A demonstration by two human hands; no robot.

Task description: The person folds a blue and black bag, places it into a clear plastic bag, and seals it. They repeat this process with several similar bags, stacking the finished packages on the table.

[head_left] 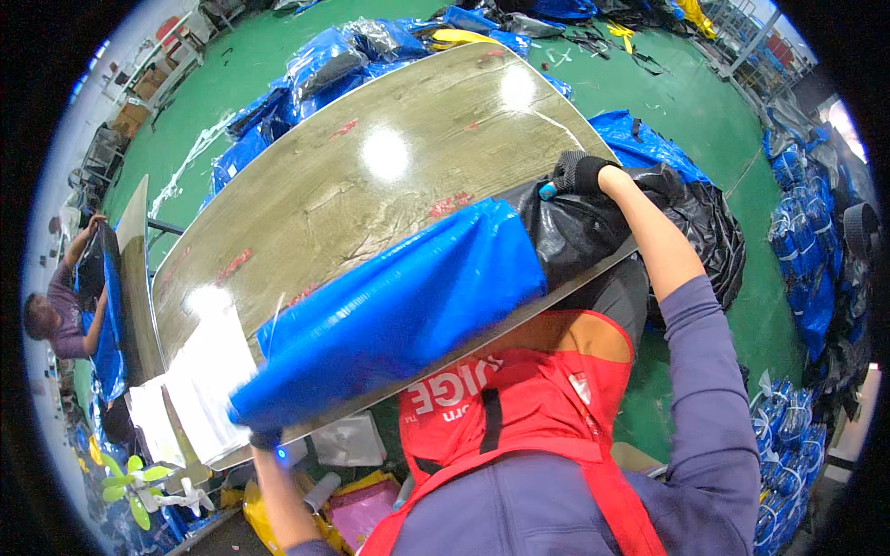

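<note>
A blue plastic sheet [399, 296] joined to black sheeting [575, 227] lies lengthwise along the near side of a large worn tabletop [306, 204]. My right hand [579, 173], in a dark glove, is closed on the upper edge of the black part, with a small bit of blue showing by its thumb. At the blue sheet's lower left end is my left hand [267, 441], also dark-gloved, at the table's near edge. Its fingers are hidden and the forearm is blurred. A small blue light glows beside that wrist.
White sheets [209, 389] are stacked at the table's left end, with a green-bladed fan [134, 486] below. Blue and black bundles [324, 69] lie beyond the table, and tied blue bundles [802, 232] line the right. Another person [69, 320] handles blue-and-black material at far left.
</note>
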